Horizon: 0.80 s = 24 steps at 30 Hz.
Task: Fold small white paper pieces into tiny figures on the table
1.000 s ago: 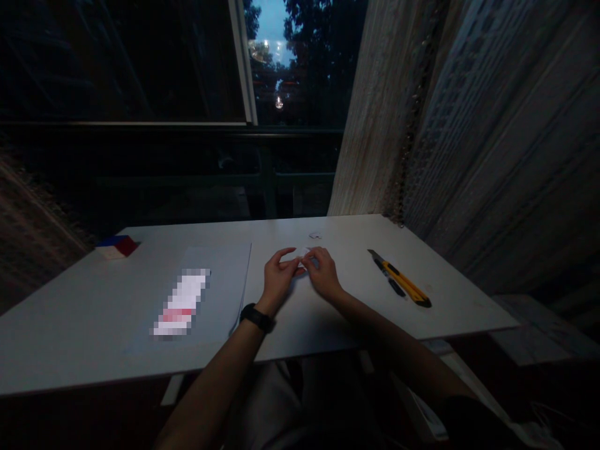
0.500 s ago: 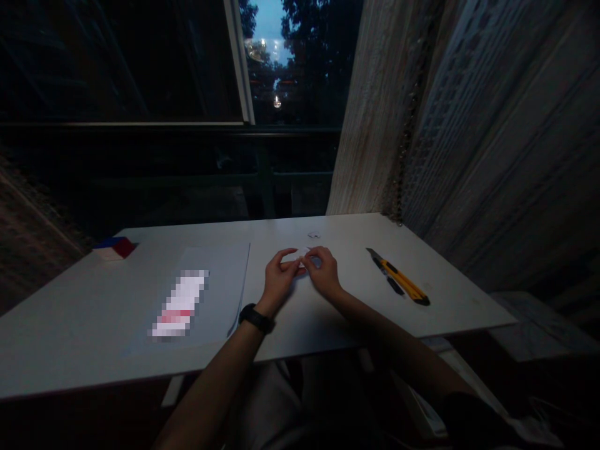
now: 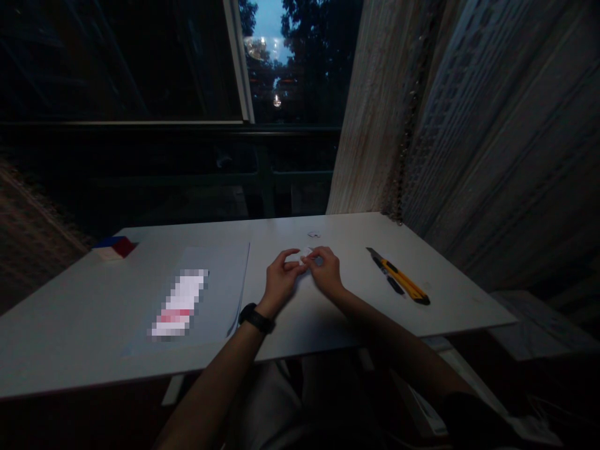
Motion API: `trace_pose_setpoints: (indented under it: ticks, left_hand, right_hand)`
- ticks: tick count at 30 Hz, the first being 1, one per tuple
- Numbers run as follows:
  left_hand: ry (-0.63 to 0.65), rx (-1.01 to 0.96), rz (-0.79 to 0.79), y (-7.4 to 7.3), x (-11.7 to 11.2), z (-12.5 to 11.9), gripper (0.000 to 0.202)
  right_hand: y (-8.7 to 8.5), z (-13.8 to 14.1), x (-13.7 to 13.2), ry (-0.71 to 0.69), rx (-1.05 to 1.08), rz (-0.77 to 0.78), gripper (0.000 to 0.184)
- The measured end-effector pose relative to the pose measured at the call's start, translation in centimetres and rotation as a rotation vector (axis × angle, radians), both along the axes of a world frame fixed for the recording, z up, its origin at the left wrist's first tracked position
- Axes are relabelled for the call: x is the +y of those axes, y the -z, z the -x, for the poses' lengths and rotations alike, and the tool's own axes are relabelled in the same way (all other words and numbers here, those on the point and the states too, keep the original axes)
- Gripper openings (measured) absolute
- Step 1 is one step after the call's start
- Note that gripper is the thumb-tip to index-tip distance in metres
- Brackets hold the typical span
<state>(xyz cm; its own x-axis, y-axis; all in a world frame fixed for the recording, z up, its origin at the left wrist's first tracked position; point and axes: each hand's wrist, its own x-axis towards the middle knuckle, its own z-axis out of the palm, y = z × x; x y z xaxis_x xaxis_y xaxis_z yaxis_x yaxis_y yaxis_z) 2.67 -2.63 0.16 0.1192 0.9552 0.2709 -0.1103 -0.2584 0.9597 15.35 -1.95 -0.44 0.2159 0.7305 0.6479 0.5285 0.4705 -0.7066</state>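
Observation:
Both my hands meet over the middle of the white table, pinching a small white piece of paper between them. My left hand, with a black watch on its wrist, grips the piece from the left with thumb and fingers. From the right, my right hand holds it between thumb and forefinger. The fingers cover much of the piece, so its exact shape is hard to make out. Just beyond the hands lies a small thin scrap, apart from them.
To the right lie a yellow utility knife and a black pen-like tool beside it. On the left are paper sheets with a blurred-out bright patch. A red, blue and white block stands at the far left.
My hands have shifted very slightly to the right and the fingers have adjusted on the white paper piece. Everything else on the table stays in place.

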Motion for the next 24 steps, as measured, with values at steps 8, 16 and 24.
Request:
trace_pose_setpoints:
  ticks: [8, 16, 24]
  left_hand:
    - [-0.025, -0.026, -0.002, 0.0, 0.1, -0.1, 0.040]
    - [-0.092, -0.168, 0.074, -0.5, 0.2, 0.2, 0.042]
    - [-0.138, -0.173, 0.085, -0.9, 0.0, 0.1, 0.042]
  right_hand:
    - [-0.1, 0.0, 0.0, -0.014, 0.021, -0.052, 0.012]
    - [-0.8, 0.2, -0.4, -0.012, -0.035, -0.184, 0.005]
    - [-0.5, 0.0, -0.1, -0.022, 0.101, -0.117, 0.007]
